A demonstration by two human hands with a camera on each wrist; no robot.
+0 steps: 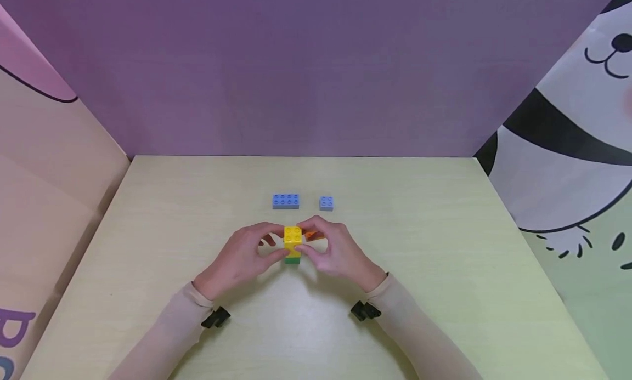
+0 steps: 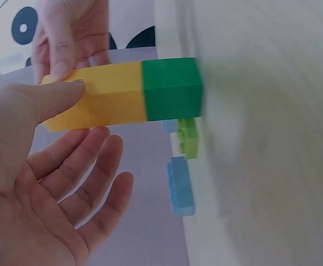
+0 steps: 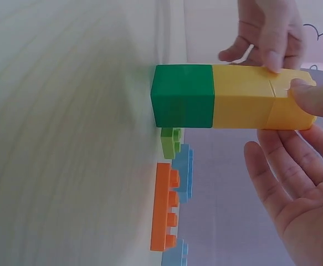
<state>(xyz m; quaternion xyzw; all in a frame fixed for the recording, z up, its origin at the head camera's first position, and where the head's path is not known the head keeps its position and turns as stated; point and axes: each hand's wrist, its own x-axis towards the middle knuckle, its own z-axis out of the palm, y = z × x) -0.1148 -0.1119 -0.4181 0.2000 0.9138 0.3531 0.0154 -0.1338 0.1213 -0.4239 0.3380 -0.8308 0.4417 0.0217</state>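
Observation:
A tower of bricks stands upright between both hands at the middle of the table (image 1: pixel 296 325). Its bottom is a green brick (image 3: pixel 182 97), which appears to rest on the tabletop. Above it are two yellow bricks, the lower one (image 3: pixel 241 97) parted from the upper yellow brick (image 1: pixel 293 233) by a thin seam in the right wrist view. My left hand (image 1: pixel 248 252) pinches the upper yellow part from the left, thumb in front and index finger behind. From the right, my right hand (image 1: pixel 339 253) pinches the top yellow brick likewise. Each hand's other fingers are spread off the bricks.
Behind the hands lie a longer blue brick (image 1: pixel 286 200) and a shorter blue brick (image 1: pixel 326 203). An orange brick (image 3: pixel 161 208) sits partly hidden behind my right hand in the head view. A lime green brick (image 2: pixel 189 138) is behind the tower. A purple wall (image 1: pixel 306 73) borders the table's back.

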